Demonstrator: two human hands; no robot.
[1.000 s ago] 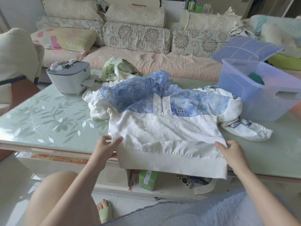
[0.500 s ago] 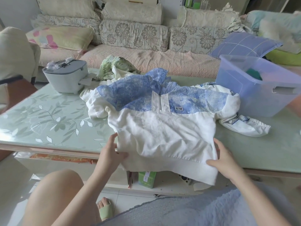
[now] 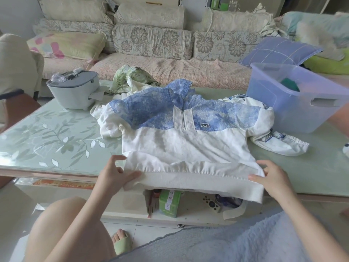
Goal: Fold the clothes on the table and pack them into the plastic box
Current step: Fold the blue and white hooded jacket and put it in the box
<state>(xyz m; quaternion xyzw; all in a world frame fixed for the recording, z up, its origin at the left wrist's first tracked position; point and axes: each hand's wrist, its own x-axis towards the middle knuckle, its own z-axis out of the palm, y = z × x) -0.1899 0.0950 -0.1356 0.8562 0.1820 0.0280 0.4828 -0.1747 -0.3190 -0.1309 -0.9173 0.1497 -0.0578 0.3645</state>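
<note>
Bare table left of my fingers. Ahead, jacket covers the middle; grey container blocks far left, plastic box far right.

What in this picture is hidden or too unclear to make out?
Head view:
- Plastic box contents: the frosted wall blurs all but something green.
- Other clothes: the jacket covers most of them.
- Shelf items below the table: the jacket's hanging hem hides some.

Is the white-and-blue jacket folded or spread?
Spread: white-and-blue zip jacket lies flat, front up; left hand and right hand grip its hem.
</note>
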